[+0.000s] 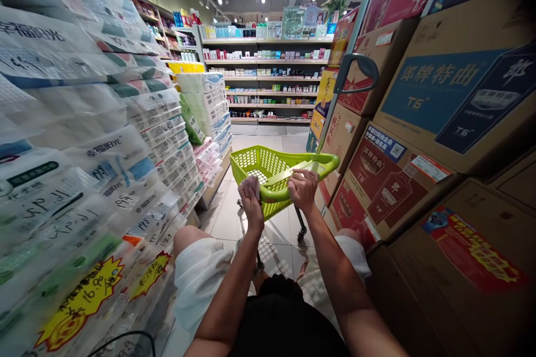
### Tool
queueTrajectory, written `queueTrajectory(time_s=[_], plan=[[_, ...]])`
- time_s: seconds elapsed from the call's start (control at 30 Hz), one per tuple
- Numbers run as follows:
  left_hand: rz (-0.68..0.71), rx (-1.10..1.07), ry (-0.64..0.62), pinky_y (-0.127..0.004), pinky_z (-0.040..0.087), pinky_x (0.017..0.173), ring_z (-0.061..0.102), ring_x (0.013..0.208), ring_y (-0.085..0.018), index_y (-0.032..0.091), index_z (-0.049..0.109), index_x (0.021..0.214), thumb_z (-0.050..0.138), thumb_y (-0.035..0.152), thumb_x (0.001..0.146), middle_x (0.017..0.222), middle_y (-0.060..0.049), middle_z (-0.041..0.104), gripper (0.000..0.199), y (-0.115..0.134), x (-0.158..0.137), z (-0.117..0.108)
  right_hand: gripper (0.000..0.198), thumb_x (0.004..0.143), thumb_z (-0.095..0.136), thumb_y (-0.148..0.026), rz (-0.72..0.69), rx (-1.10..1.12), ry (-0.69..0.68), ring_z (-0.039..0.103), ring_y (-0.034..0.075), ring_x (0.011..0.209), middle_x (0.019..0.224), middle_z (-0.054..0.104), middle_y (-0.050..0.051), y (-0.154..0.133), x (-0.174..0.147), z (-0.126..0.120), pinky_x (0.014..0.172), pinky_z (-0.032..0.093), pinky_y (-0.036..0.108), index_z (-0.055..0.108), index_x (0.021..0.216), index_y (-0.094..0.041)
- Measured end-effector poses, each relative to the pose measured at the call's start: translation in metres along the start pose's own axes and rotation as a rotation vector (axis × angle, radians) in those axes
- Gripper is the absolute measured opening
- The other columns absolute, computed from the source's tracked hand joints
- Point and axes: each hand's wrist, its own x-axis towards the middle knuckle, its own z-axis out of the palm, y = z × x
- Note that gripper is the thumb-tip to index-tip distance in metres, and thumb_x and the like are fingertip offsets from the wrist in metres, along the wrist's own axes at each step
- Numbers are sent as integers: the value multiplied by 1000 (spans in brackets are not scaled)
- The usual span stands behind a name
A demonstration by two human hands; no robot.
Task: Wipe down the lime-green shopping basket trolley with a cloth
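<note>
A lime-green shopping basket (274, 162) with perforated sides stands on casters between my knees. Its long grey pull handle (355, 73) leans up to the right. My left hand (252, 206) is closed on a crumpled pale wiping cloth (250, 185), which it presses at the near left end of the basket's rim. Curled over the near rim, right of the middle, my right hand (303, 188) grips the green plastic. A flat light-green bar spans the basket's opening. No goods show inside the basket, though its near part is hidden.
Plastic-wrapped tissue packs (109, 162) are stacked high on the left, close to my arm. Printed cardboard cartons (402, 184) form a wall on the right. Pale floor tiles (268, 136) run between them to shelves of small boxes (268, 61) at the back.
</note>
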Motion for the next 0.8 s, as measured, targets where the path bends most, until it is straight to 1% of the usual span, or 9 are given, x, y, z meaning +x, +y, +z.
queueTrajectory(time_s=[0.07,0.13,0.23,0.33,0.4,0.47,0.53,0.67,0.8], plan=[[158,102,-60,-41,44,115,61,124,-26,26,62,117,66,61,95,123,-9,65,42,6,-3,0,30,89,50,-20,0,17,3,69,23,108,77,77,-1,4,-2,-2,104,29,43,63,62,-23],[204,150,-122,-41,41,118,60,124,-26,25,65,116,69,57,94,122,-9,66,39,5,-2,-5,30,88,50,-20,9,14,-13,69,23,106,76,77,-1,12,-4,-6,104,30,44,64,62,-24],[112,166,-153,-41,40,118,61,121,-26,24,67,111,71,51,94,118,-8,67,33,-6,15,-16,31,87,50,-18,0,4,-33,69,24,104,76,76,0,28,-6,-15,103,31,44,67,62,-24],[-49,179,-70,-41,43,114,64,114,-24,23,66,102,73,45,93,106,-6,68,24,-15,40,-21,35,88,46,-17,-24,21,-62,69,25,104,75,76,1,42,-4,-34,102,32,44,66,60,-24],[-71,178,-23,-40,44,111,64,114,-24,24,66,100,73,41,93,105,-6,69,21,-14,49,-17,34,89,44,-17,-34,35,-98,69,25,104,80,78,1,42,0,-49,104,32,44,66,63,-24],[-3,178,-52,-40,44,111,63,115,-25,25,67,103,71,41,95,106,-6,69,19,-7,45,-9,26,89,47,-19,-43,21,-126,68,24,102,93,80,2,31,2,-62,106,33,44,68,74,-24],[102,189,-177,-42,43,113,63,114,-26,25,70,103,69,41,96,107,-7,70,18,4,29,2,19,90,51,-21,-40,-42,-140,68,23,96,101,80,3,10,1,-67,105,34,42,70,87,-24],[231,183,-466,-45,40,119,62,120,-30,25,75,97,75,41,91,112,-10,72,17,17,-1,13,24,94,53,-25,8,-257,-145,60,20,68,71,72,5,-33,-11,-53,82,36,38,63,73,-23],[187,222,-436,-47,45,113,63,108,-30,26,75,96,77,49,89,103,-9,71,24,1,13,2,26,95,52,-28,31,-330,-90,55,21,63,68,67,6,-42,-22,-40,72,32,38,61,71,-23]])
